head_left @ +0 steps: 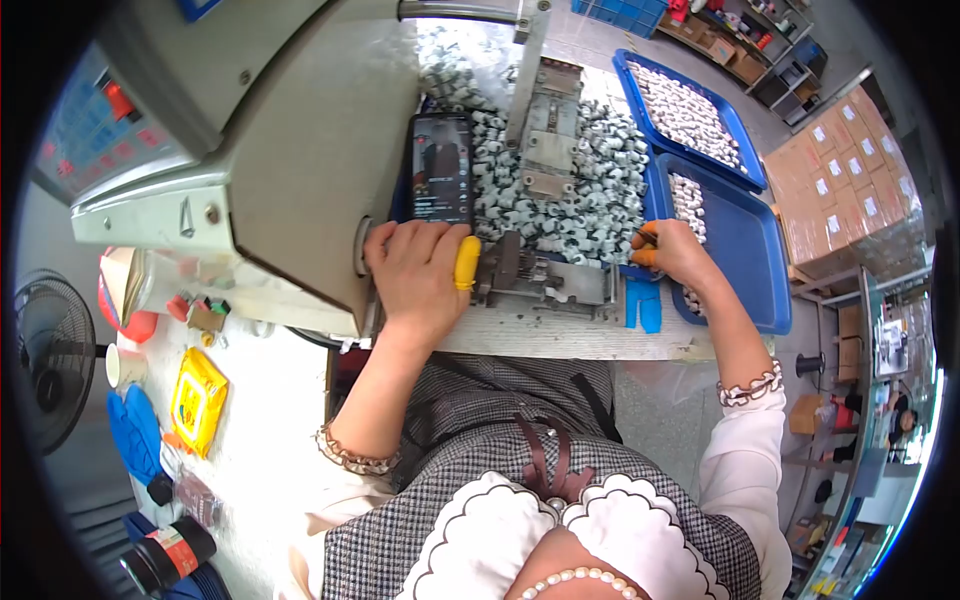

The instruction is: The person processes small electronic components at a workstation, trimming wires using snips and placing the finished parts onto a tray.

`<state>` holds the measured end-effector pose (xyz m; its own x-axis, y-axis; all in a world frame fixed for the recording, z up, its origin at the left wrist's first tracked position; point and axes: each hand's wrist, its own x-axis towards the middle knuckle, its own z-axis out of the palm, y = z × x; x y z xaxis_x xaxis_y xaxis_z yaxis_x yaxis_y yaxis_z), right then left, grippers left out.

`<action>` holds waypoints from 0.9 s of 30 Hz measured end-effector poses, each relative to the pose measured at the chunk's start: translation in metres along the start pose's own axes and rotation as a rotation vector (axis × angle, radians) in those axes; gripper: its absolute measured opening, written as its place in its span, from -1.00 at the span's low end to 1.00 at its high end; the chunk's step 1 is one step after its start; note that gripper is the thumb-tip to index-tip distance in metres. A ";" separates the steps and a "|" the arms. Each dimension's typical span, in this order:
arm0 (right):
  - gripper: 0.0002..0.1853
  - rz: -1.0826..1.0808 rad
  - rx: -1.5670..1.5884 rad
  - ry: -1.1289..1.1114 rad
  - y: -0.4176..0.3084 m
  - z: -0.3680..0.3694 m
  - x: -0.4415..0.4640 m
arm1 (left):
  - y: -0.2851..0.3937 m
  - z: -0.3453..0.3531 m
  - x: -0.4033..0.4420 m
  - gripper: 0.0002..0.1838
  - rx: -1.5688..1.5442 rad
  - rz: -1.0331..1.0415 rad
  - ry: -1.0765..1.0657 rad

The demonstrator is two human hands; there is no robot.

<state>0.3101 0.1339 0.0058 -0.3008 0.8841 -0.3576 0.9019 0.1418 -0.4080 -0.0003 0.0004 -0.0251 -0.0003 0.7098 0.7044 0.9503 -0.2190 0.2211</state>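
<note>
My left hand (420,275) is at the front of the machine beside a phone (441,168), its fingers bent over and their tips hidden. A yellow finger cot (467,263) covers its thumb. My right hand (678,252), with orange finger cots (646,245), is closed in a pinch between the pile and the blue tray; what it pinches is too small to make out. Small white-and-black parts (570,222) lie heaped around a metal guide (552,130). A metal fixture (550,280) sits at the bench's front edge, between my hands.
The machine's large beige housing (310,150) stands at left. Two blue trays (745,255) with rows of parts lie at right, before stacked cartons (840,170). A blue strip (643,305) hangs by the bench edge. A yellow packet (199,402) and a dark bottle (168,555) are on the left table.
</note>
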 end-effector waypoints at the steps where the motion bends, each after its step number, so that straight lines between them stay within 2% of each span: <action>1: -0.76 -0.046 -0.016 0.054 0.008 0.001 0.001 | 0.000 0.001 0.000 -0.64 -0.005 0.004 0.003; 8: -0.76 -0.058 -0.084 0.186 -0.006 0.005 -0.012 | 0.000 0.002 -0.001 -0.71 -0.018 0.001 0.014; 11: -0.79 -0.272 0.109 0.285 -0.039 0.003 -0.036 | 0.000 0.000 -0.001 -0.70 -0.006 0.002 -0.028; 12: -0.79 -0.273 0.116 0.288 -0.049 0.005 -0.040 | -0.001 0.000 -0.002 -0.70 -0.001 0.009 -0.030; 14: -0.81 -0.377 0.360 0.228 -0.068 0.011 -0.047 | -0.001 0.001 -0.002 -0.68 -0.020 -0.004 -0.024; 17: -0.82 -0.511 0.441 0.179 -0.088 0.023 -0.046 | 0.000 -0.003 -0.002 -0.66 -0.031 -0.015 -0.049; 22: -0.81 -0.570 0.298 0.126 -0.095 0.039 -0.038 | 0.006 -0.007 -0.002 -0.65 -0.015 -0.012 -0.002; 24: -0.79 -0.513 0.331 0.093 -0.098 0.036 -0.038 | 0.008 -0.007 0.000 -0.65 -0.020 -0.021 -0.021; 26: -0.77 -0.456 0.363 0.059 -0.101 0.035 -0.037 | 0.008 -0.009 0.009 -0.64 0.005 -0.102 -0.281; 27: -0.74 -0.399 0.363 0.041 -0.103 0.036 -0.037 | 0.006 -0.013 0.010 -0.64 0.004 -0.105 -0.282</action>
<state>0.2169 0.0710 0.0311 -0.5790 0.8108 -0.0855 0.5531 0.3136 -0.7718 0.0012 -0.0019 -0.0082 -0.0127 0.8863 0.4629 0.9510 -0.1323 0.2794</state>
